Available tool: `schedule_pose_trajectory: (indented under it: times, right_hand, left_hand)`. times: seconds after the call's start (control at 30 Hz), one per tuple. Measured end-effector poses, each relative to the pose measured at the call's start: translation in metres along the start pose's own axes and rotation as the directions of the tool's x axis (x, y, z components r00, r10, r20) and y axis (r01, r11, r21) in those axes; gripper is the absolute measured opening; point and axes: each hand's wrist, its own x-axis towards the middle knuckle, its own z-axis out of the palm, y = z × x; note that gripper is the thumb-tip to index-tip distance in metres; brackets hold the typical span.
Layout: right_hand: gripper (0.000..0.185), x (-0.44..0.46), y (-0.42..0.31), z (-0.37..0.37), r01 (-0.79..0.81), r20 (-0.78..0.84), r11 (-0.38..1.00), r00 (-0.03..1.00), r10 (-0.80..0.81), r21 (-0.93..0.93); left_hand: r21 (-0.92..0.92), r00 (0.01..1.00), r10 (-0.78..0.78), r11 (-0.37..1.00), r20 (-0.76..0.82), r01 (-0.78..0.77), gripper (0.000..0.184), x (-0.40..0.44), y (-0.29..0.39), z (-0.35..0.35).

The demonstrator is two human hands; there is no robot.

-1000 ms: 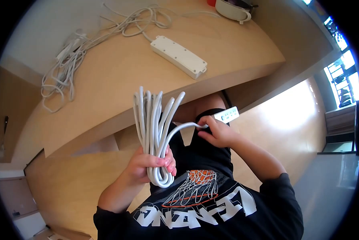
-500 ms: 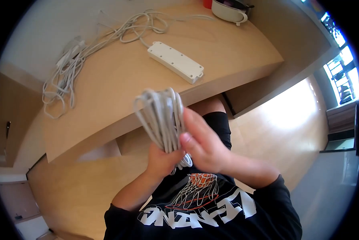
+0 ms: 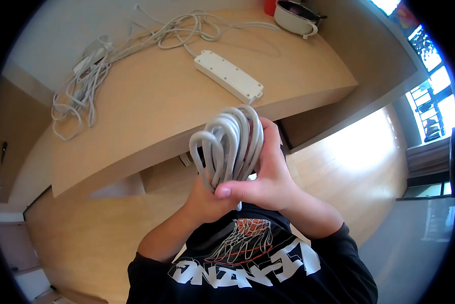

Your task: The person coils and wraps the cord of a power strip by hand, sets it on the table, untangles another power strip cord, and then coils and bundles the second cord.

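A coiled white cable [image 3: 230, 137] stands in loops between my two hands, in front of the desk's edge. My left hand [image 3: 207, 200] grips the lower end of the bundle, its fingers partly hidden behind the loops. Around the right side of the coil wraps my right hand [image 3: 273, 177], with its thumb laid across the lower loops. Just beyond the coil, a white power strip [image 3: 228, 76] lies face down on the desk, screw holes showing. Its own cord [image 3: 187, 48] runs back to a loose tangle.
On the wooden desk [image 3: 151, 116], more white cable [image 3: 80, 96] lies tangled at the left beside a white plug block [image 3: 88, 61]. A white pot [image 3: 296, 20] and a red object [image 3: 270, 7] stand at the back right. A side panel [image 3: 339, 101] borders the desk's right.
The cable bundle has tilted so its loops face me more. My right hand has closed around it, its thumb moving down across the lower loops towards my left hand.
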Motion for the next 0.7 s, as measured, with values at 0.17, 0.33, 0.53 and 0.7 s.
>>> schedule_pose_trajectory:
  times: [0.17, 0.33, 0.53, 0.7]
  right_hand:
    - [0.11, 0.009, -0.001, 0.004, -0.164, -0.069, 0.949, 0.979, 0.189, 0.27]
    - [0.076, 0.013, -0.001, 0.005, -0.106, 0.033, 0.85, 0.994, 0.104, 0.516]
    - [0.046, 0.003, 0.0, 0.009, 0.179, -0.157, 0.958, 0.977, -0.145, 0.226]
    - [0.05, 0.003, -0.017, 0.004, 0.358, -0.161, 0.932, 0.925, -0.345, 0.056]
  left_hand:
    - [0.145, 0.981, -0.18, 0.975, 0.065, 0.17, 0.044, -0.008, -0.001, -0.004]
    - [0.056, 0.977, -0.184, 0.982, 0.111, 0.179, 0.041, -0.016, -0.005, 0.002]
    - [0.018, 0.973, -0.197, 0.98, 0.12, 0.196, 0.05, -0.007, -0.008, 0.007]
    - [0.05, 0.906, -0.067, 0.997, 0.417, 0.051, 0.078, 0.006, 0.017, -0.006]
